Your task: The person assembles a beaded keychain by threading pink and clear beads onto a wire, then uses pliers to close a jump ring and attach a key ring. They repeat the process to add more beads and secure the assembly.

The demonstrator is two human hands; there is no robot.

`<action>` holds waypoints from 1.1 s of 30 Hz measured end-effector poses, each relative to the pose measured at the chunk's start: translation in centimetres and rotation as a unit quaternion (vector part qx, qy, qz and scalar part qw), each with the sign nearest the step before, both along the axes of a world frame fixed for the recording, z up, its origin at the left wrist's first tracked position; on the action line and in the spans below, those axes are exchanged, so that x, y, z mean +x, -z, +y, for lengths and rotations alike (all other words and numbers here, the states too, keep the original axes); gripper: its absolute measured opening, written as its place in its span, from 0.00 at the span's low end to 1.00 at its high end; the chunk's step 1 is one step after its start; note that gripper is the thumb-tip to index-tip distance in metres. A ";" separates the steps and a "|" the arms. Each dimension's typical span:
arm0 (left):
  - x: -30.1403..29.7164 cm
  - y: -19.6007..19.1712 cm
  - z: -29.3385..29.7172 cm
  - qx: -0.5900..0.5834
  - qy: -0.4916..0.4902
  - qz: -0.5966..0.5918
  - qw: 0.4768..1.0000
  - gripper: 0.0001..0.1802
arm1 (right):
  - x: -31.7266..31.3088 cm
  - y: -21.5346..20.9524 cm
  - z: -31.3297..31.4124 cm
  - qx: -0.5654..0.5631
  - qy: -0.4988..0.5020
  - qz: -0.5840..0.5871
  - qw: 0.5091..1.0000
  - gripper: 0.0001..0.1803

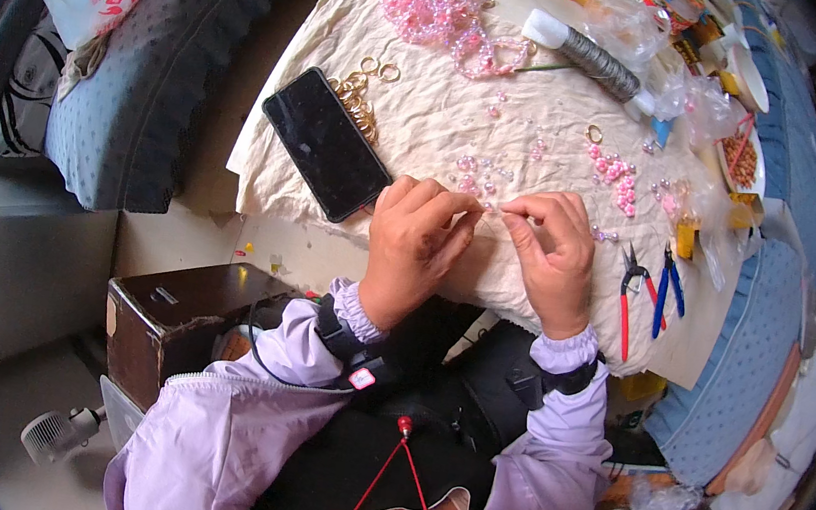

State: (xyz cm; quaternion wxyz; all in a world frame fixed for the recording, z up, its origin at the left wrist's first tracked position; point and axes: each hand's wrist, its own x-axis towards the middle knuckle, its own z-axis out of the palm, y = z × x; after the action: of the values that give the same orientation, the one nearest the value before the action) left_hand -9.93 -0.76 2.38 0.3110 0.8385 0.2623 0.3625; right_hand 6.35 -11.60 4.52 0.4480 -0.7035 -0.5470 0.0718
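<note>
Over the near part of a cream cloth, my left hand (418, 239) and my right hand (554, 259) face each other with fingertips almost meeting. Thumb and forefinger are pinched on each. A tiny pinkish bead (490, 207) shows in the gap; what the fingers grip is too small to make out. Loose pink and clear beads (469, 164) lie just beyond. Beside my left hand rests a black phone (325, 143). To the right of my right hand are red-handled pliers (626, 310), blue-handled pliers (663, 294) and a pink beaded piece (618, 178) near a gold ring.
A heap of pink bead strings (427, 3) lies at the back, beside a spool of grey cord (596, 63). Gold rings (357, 98) sit by the phone. Plastic bags (701, 112) and a bowl (743, 157) crowd the right. A brown box (180, 315) stands lower left.
</note>
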 end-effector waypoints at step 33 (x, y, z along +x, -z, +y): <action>-0.6 1.7 0.0 0.064 -0.008 0.001 0.998 0.11 | -0.7 0.9 0.4 -0.006 0.003 -0.114 0.993 0.10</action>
State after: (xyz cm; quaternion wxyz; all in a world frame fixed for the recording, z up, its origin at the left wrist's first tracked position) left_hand -10.49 -0.72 0.67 0.2535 0.8549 0.2462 0.3799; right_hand 5.65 -11.18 3.61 0.3784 -0.7117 -0.5919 -0.0073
